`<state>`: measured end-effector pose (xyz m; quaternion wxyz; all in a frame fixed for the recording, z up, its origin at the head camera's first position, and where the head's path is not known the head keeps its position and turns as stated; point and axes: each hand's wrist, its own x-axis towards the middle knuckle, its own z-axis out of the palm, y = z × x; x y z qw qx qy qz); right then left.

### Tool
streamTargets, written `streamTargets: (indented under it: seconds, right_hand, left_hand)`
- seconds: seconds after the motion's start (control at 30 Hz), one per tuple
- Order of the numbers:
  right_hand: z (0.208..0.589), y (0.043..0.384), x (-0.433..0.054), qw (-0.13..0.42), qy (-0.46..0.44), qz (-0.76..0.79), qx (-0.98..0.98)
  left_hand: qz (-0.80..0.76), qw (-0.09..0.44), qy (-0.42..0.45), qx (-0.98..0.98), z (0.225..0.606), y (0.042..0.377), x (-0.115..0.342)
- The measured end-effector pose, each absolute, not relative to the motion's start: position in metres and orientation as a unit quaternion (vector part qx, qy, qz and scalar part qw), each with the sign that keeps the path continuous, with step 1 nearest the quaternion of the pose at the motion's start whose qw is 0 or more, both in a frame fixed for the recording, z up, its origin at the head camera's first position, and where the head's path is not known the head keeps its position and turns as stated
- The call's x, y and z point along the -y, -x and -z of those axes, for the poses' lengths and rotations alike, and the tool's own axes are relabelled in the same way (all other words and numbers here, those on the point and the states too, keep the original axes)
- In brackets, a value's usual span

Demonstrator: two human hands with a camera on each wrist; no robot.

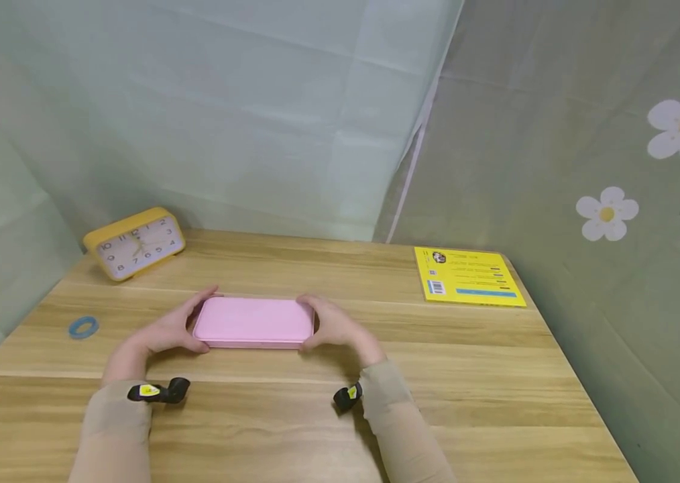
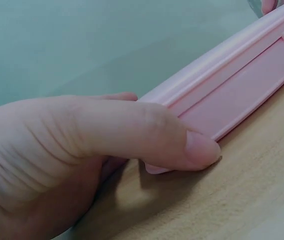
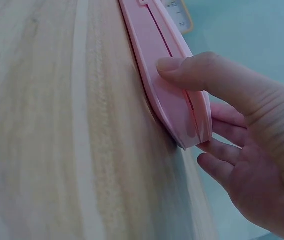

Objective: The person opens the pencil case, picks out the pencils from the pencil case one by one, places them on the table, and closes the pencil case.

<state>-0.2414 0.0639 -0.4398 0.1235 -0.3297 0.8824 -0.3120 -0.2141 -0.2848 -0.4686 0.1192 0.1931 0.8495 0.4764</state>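
Observation:
A flat pink case [image 1: 255, 320] with rounded corners lies lengthwise on the wooden table. My left hand [image 1: 165, 332] grips its left end, the thumb along the front side and the fingers round toward the back. In the left wrist view that thumb [image 2: 191, 147] presses the front wall low down, close to the tabletop. At the other end my right hand [image 1: 338, 327] holds the case, its thumb [image 3: 174, 67] on the front wall and the other fingers behind the corner. A small raised tab [image 3: 142, 2] shows midway along the front wall. The lid is closed.
A yellow alarm clock [image 1: 137, 245] stands at the table's back left. Left of my left hand lies a blue ring [image 1: 83, 327]. A yellow book or booklet [image 1: 469, 276] lies at the back right. Pale curtains [image 1: 292, 121] hang behind the table [image 1: 497, 389].

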Motion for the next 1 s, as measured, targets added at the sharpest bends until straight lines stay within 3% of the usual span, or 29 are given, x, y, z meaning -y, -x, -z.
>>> streamTargets:
  seconds: [0.53, 1.0]
  right_hand:
    - [0.4427, 0.2466, -0.0652, 0.124, 0.307, 0.318, -0.889]
    - [0.4409, 0.2463, -0.0664, 0.124, 0.312, 0.318, -0.887]
  left_hand:
    - [-0.467, 0.099, -0.196, -0.857, 0.4682, 0.2154, 0.2859]
    - [-0.456, 0.113, -0.184, -0.863, 0.4646, 0.2132, 0.2858]
